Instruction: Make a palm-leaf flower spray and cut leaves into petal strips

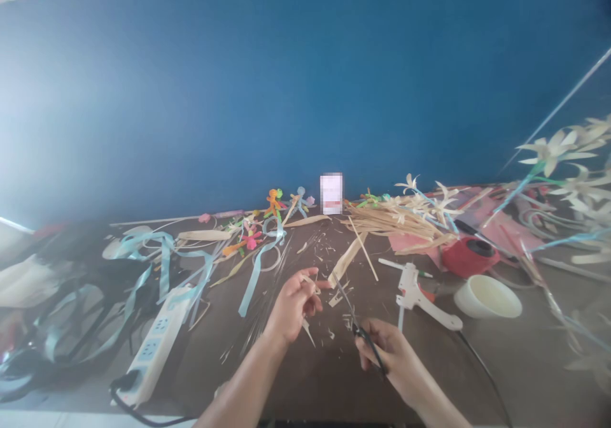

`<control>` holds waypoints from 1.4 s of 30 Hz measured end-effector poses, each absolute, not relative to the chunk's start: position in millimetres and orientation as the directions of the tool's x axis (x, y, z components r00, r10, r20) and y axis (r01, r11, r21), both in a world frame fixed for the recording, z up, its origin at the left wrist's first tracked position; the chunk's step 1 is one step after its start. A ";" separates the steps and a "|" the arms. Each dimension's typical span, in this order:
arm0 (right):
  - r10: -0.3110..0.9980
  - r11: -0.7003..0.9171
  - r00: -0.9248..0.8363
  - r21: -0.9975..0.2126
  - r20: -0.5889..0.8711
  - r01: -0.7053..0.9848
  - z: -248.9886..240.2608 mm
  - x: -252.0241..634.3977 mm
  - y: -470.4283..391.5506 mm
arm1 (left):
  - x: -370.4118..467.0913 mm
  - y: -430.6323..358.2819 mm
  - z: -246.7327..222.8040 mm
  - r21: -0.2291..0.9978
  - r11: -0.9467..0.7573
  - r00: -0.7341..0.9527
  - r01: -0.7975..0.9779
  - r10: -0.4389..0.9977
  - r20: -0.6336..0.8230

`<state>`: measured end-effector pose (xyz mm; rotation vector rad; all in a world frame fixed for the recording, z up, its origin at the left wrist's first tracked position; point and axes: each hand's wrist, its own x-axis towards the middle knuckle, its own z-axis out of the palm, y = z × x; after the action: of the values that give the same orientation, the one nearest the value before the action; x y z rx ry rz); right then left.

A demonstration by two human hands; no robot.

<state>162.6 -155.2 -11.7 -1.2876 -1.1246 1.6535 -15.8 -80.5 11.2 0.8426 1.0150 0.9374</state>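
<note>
My right hand (386, 348) is closed around the handles of black-handled scissors (365, 335), whose blades point up and left toward the other hand. The fingers of my left hand (293, 307) are curled around a small pale strip of dried leaf or husk (309, 281). Just beyond the scissor tips lies a wider beige husk strip (347, 262). Small cut scraps (338, 295) are scattered on the dark table between and below the hands.
A white glue gun (420, 300) with a black cable lies at right, beside a white cup (487, 297) and a red tape dispenser (470, 256). A power strip (155, 345) and blue ribbon (258, 269) lie at left. Husk strips (401, 221) and pale flowers (554, 151) stand behind.
</note>
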 end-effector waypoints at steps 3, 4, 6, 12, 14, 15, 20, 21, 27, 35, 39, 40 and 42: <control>0.922 -0.339 -0.208 -0.941 -0.327 -0.024 -10.5 165.1 -153.0 | -16.8 -80.2 12.5 0.909 0.350 0.225 -0.226 0.927 -0.301; 0.925 -0.331 -0.201 -0.944 -0.324 -0.004 -10.4 166.1 -152.3 | -16.9 -80.0 13.2 0.912 0.348 0.224 -0.219 0.927 -0.300; 0.930 -0.312 -0.185 -0.949 -0.316 0.053 -10.0 168.3 -150.7 | -16.8 -79.9 15.0 0.917 0.349 0.220 -0.194 0.926 -0.306; 0.953 -0.212 -0.176 -0.957 -0.248 0.199 -6.8 172.2 -147.3 | -17.7 -81.1 19.1 0.906 0.373 0.133 -0.199 0.926 -0.352; 0.959 -0.175 -0.176 -0.954 -0.222 0.245 -5.5 172.9 -146.7 | -18.8 -81.5 19.4 0.896 0.390 0.122 -0.213 0.920 -0.371; 0.962 -0.158 -0.177 -0.950 -0.210 0.270 -5.0 173.3 -146.6 | -19.3 -81.5 19.4 0.891 0.399 0.125 -0.219 0.917 -0.380; 0.967 -0.099 -0.181 -0.922 -0.178 0.375 -3.2 175.1 -146.4 | -20.2 -81.0 19.3 0.876 0.423 0.129 -0.232 0.906 -0.403; 0.968 -0.096 -0.179 -0.918 -0.176 0.385 -3.2 175.4 -146.3 | -20.1 -81.1 19.4 0.875 0.424 0.130 -0.233 0.906 -0.404; 0.965 -0.105 -0.181 -0.913 -0.189 0.395 -5.9 176.9 -145.7 | -19.9 -82.1 20.1 0.886 0.412 0.133 -0.212 0.911 -0.391; 0.972 -0.080 -0.166 -0.895 -0.168 0.438 -3.9 177.2 -145.7 | -17.7 -83.1 23.4 0.888 0.400 0.123 -0.224 0.916 -0.382; 0.974 -0.089 -0.149 -0.893 -0.170 0.441 -3.9 177.6 -146.3 | -17.9 -83.1 22.1 0.886 0.404 0.131 -0.226 0.914 -0.384; 0.974 -0.091 -0.146 -0.893 -0.172 0.441 -4.6 177.7 -146.5 | -18.1 -83.1 21.4 0.887 0.404 0.131 -0.223 0.914 -0.383; 0.974 -0.096 -0.143 -0.896 -0.174 0.433 -6.5 177.9 -146.8 | -18.5 -83.3 20.0 0.889 0.401 0.130 -0.221 0.916 -0.381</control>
<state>177.9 -146.8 -6.5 -1.5509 -1.6039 1.2117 -18.5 -83.3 20.0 0.7770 1.1369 0.9591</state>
